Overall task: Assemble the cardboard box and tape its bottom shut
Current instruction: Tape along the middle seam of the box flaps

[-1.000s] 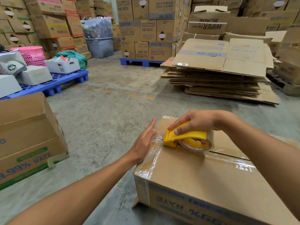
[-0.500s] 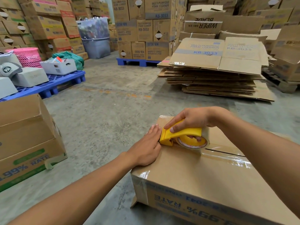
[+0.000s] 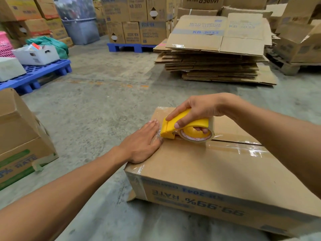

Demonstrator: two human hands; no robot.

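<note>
Cardboard box (image 3: 199,169) upside down on concrete floor (image 3: 104,101), clear tape (image 3: 243,149) along its centre seam. Yellow tape dispenser (image 3: 184,127) at the box's left end, gripped by right hand (image 3: 196,108) with fingers curled round the handle. Left hand (image 3: 142,143) flat, fingers straight, pressing tape at that edge. Beyond: stack of flattened cartons (image 3: 217,54), blue pallet (image 3: 40,73).
</note>
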